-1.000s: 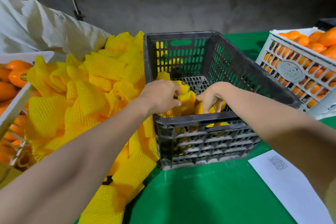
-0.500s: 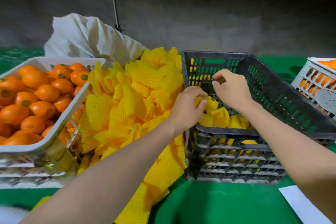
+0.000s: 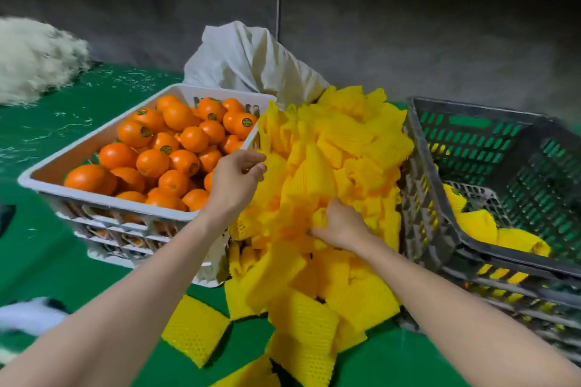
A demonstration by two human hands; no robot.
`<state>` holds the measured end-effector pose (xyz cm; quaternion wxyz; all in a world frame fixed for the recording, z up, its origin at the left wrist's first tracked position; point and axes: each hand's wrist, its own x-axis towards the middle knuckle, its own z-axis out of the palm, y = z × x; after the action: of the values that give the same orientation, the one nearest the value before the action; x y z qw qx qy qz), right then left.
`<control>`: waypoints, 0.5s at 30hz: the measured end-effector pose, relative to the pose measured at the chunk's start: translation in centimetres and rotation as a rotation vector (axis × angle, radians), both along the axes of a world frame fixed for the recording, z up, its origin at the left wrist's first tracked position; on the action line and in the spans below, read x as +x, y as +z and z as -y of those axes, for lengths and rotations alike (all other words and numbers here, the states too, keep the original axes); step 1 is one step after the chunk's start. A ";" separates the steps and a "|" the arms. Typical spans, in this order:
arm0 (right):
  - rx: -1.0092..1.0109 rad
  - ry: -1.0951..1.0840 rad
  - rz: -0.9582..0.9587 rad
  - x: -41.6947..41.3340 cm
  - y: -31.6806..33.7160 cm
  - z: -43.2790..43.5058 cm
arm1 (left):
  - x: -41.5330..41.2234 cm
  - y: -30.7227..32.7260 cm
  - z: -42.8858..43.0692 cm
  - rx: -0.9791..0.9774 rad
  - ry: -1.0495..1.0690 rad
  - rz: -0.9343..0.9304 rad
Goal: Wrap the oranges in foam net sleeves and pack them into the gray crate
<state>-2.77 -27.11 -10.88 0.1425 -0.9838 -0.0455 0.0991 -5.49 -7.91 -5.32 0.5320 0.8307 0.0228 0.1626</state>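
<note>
Centrally, a heap of yellow foam net sleeves [image 3: 333, 160] fills the middle of the frame and spills toward the bottom edge, where one flat sleeve [image 3: 192, 334] lies apart on the green worktop [image 3: 41, 248]. The right hand [image 3: 341, 226] is sunk into this heap just below centre. Its grip is curled and pinches the sleeves, with the fingertips buried in the foam. The left hand [image 3: 234, 181] hovers to the left of it, over the border between the heap and the white crate [image 3: 110, 199]. Its grip is loosely curled, and nothing shows between the fingers and thumb.

The white crate sits left of centre, touching the heap, and is piled with bare oranges [image 3: 176, 154], several bearing small dark stickers. At the right of the frame stands the gray crate [image 3: 423, 198], its near side wall pressed against the heap. On its floor, toward the lower right, lie a few wrapped oranges [image 3: 478, 225] in yellow foam.

Behind the heap, at upper centre, slumps a white sack [image 3: 251, 63]. A pale fibrous mound [image 3: 34, 56] rests at the upper left.
</note>
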 end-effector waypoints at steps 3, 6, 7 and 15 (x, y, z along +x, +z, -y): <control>0.025 0.053 0.170 0.9 2.8 -0.2 | -1.0 -0.1 -1.3 0.018 -0.054 -0.029; 0.199 0.137 0.309 0.6 8.1 -0.1 | -1.2 0.5 -1.9 -0.004 -0.144 -0.031; 0.265 0.201 0.310 0.2 9.7 -0.2 | -1.2 0.8 -1.9 -0.007 -0.192 -0.033; 0.394 0.411 0.287 -2.5 11.7 -3.3 | -0.9 1.2 -2.0 0.170 -0.441 -0.100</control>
<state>-5.32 -23.83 0.78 0.2992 -0.9114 -0.2814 -0.0245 -6.41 -5.89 -4.08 0.4809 0.8644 -0.1466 0.0024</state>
